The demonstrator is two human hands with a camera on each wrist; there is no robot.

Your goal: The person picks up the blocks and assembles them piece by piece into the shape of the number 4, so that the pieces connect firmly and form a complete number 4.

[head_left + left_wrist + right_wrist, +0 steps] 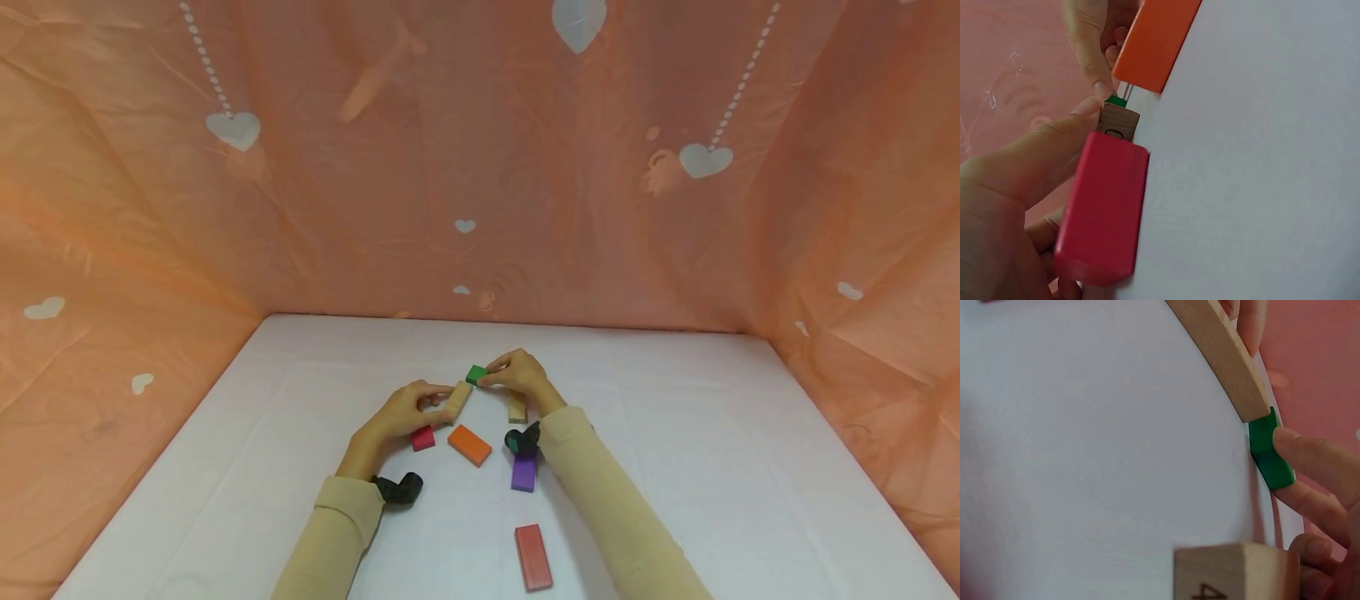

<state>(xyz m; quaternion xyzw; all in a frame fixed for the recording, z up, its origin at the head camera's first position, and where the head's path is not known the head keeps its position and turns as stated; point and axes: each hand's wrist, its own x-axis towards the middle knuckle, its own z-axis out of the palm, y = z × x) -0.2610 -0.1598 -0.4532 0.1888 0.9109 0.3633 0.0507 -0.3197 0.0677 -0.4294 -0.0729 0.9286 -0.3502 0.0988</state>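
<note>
My left hand [401,410] pinches a plain wooden block [460,400] between thumb and fingers. Its far end meets a small green block [1271,453], which the thumb and fingers of my right hand [522,372] grip from the other side. In the right wrist view the wooden block and the green one form a bent line. A second wooden block [517,407] stands under my right wrist, a dark 4 on its end in the right wrist view. Close below my left hand lies a crimson block [1107,209], hiding part of the fingers in the left wrist view.
An orange block [470,446] lies between the forearms. Near the right wrist's black camera [522,440] is a purple block [524,473], and a long red block [533,558] lies closer to me. An orange cloth [510,250] with hearts rises behind the white table [675,467].
</note>
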